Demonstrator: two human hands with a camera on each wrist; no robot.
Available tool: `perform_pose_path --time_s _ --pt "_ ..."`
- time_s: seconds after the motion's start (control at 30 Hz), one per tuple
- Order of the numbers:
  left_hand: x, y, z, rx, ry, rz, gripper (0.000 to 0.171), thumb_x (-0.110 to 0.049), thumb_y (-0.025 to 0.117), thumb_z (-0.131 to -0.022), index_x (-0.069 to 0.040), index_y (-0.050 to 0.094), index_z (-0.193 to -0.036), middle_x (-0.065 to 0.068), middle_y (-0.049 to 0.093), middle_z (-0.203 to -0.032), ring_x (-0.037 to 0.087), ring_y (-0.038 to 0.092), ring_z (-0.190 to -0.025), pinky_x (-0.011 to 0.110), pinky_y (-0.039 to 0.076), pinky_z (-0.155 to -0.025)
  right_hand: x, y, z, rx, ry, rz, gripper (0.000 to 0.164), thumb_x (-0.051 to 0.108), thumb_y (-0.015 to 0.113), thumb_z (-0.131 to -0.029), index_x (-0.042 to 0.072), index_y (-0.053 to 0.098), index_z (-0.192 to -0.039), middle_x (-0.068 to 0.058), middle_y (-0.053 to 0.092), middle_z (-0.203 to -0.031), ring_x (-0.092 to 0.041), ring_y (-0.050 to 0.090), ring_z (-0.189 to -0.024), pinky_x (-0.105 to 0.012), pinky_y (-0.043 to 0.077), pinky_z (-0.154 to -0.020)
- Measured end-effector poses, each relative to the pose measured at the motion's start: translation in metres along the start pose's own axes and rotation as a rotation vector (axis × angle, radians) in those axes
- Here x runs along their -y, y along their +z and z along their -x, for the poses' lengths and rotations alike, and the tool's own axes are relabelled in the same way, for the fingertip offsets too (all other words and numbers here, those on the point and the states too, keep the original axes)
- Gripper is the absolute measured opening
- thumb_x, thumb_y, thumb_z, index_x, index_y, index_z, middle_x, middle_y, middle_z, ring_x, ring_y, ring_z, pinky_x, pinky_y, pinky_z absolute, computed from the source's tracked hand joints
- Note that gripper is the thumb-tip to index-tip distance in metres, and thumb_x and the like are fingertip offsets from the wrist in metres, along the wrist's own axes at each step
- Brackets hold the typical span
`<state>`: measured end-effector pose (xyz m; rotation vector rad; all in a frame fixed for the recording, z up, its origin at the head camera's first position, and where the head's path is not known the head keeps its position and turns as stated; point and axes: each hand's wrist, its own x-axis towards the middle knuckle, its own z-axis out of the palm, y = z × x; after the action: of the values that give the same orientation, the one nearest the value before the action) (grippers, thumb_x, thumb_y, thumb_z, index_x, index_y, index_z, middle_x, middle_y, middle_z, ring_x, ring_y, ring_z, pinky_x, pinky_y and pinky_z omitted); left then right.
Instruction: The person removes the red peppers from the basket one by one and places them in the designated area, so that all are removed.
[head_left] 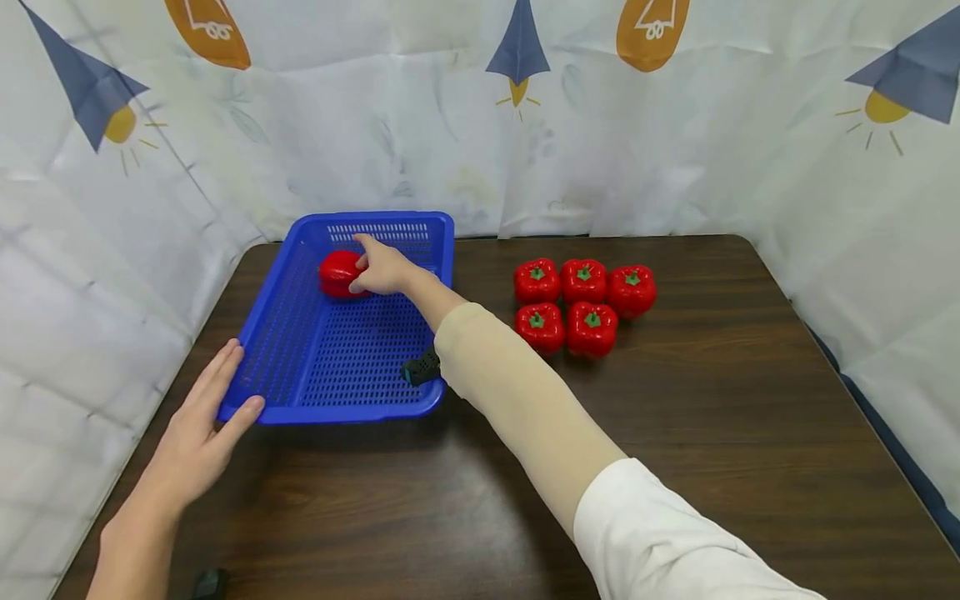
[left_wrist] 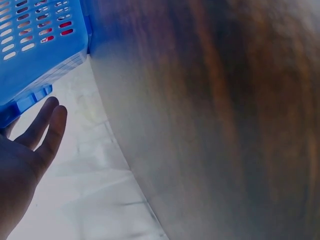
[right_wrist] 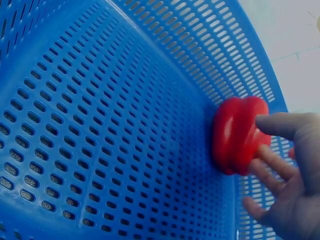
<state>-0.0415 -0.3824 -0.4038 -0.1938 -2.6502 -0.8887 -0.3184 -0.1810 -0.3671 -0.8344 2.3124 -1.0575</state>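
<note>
A red bell pepper [head_left: 341,273] lies on its side in the blue plastic basket [head_left: 330,414], toward the back left. My right hand [head_left: 384,268] reaches over the basket to it, fingers spread and fairly straight at the pepper's right side. Seen from the right wrist, the fingertips [right_wrist: 263,151] overlap the pepper [right_wrist: 237,135] beside the perforated wall. At the basket's near left corner, my left hand [head_left: 197,442] has straight fingers along the outer side and its thumb by the front rim. The left wrist view shows those fingers [left_wrist: 52,132] just below the rim.
Several red bell peppers [head_left: 585,304] with green stems stand in two rows to the right of the basket. The dark wooden table [head_left: 697,417] is bordered by a white printed curtain [head_left: 450,142]. A small black object [head_left: 210,583] is at the bottom left.
</note>
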Motion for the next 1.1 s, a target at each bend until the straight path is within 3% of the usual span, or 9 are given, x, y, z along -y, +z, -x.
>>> perform_pose_path --time_s 0.17,0.27,0.47,0.6,0.73,0.87,1.0,1.1 --pt "0.0 0.001 0.001 0.002 0.003 0.007 0.069 -0.011 0.062 -0.101 -0.008 0.03 -0.162 0.005 0.022 -0.169 0.005 0.015 -0.151 0.013 0.011 -0.111 -0.004 0.0 0.001 0.036 0.023 0.159 0.08 0.034 0.075 -0.094 0.014 0.034 -0.16 -0.002 0.054 -0.143 -0.015 0.052 -0.124 -0.027 0.045 -0.095" --pt "0.001 0.001 0.0 0.005 0.003 0.007 0.07 -0.011 0.062 -0.101 -0.009 0.03 -0.163 0.004 0.021 -0.169 0.005 0.015 -0.151 0.013 0.011 -0.111 -0.005 0.002 0.001 0.014 0.005 0.206 0.076 0.04 0.074 -0.093 0.012 0.04 -0.154 -0.003 0.052 -0.14 -0.014 0.05 -0.122 -0.026 0.046 -0.094" --pt "-0.001 0.0 0.001 0.0 -0.002 0.002 0.07 -0.012 0.062 -0.101 -0.011 0.03 -0.163 0.006 0.022 -0.169 0.002 0.015 -0.15 0.013 0.012 -0.111 0.0 0.011 -0.002 -0.018 -0.032 0.199 0.092 0.045 0.072 -0.093 0.009 0.023 -0.162 -0.006 0.046 -0.15 -0.016 0.048 -0.131 -0.025 0.044 -0.1" --pt "-0.003 0.0 0.001 -0.002 -0.003 0.004 0.071 -0.012 0.063 -0.1 -0.012 0.03 -0.163 0.005 0.022 -0.169 0.002 0.016 -0.15 0.014 0.012 -0.111 0.004 0.018 -0.005 0.0 -0.059 0.237 0.092 0.045 0.07 -0.095 0.013 0.018 -0.165 -0.006 0.042 -0.155 -0.016 0.045 -0.136 -0.026 0.042 -0.104" --pt "-0.003 0.001 0.002 -0.008 -0.005 0.002 0.071 -0.012 0.063 -0.1 -0.012 0.031 -0.163 0.003 0.022 -0.169 0.002 0.017 -0.15 0.014 0.013 -0.111 0.003 0.019 -0.007 0.009 -0.095 0.281 0.076 0.043 0.07 -0.096 0.017 0.034 -0.159 -0.005 0.047 -0.148 -0.015 0.048 -0.129 -0.025 0.043 -0.101" --pt "-0.002 0.0 0.0 -0.014 0.0 -0.001 0.07 -0.012 0.063 -0.1 -0.012 0.031 -0.163 0.003 0.022 -0.169 0.002 0.017 -0.15 0.014 0.013 -0.111 0.004 0.017 -0.007 0.028 -0.125 0.218 0.063 0.035 0.075 -0.093 0.015 0.044 -0.143 -0.004 0.055 -0.135 -0.014 0.054 -0.117 -0.022 0.046 -0.094" --pt "-0.002 0.0 -0.002 -0.012 0.004 -0.005 0.07 -0.012 0.063 -0.1 -0.011 0.031 -0.163 0.003 0.023 -0.169 0.001 0.017 -0.149 0.013 0.013 -0.111 0.006 0.017 -0.005 0.106 -0.139 0.175 0.07 0.025 0.074 -0.093 0.013 0.034 -0.15 -0.004 0.051 -0.141 -0.013 0.054 -0.117 -0.023 0.047 -0.091" --pt "-0.001 0.001 0.0 -0.01 -0.001 -0.005 0.07 -0.012 0.063 -0.1 -0.012 0.031 -0.163 0.003 0.023 -0.169 0.001 0.017 -0.149 0.012 0.013 -0.111 0.006 0.02 -0.004 0.171 -0.141 0.267 0.078 0.024 0.068 -0.095 0.017 0.027 -0.16 -0.005 0.042 -0.149 -0.013 0.05 -0.12 -0.024 0.046 -0.092"
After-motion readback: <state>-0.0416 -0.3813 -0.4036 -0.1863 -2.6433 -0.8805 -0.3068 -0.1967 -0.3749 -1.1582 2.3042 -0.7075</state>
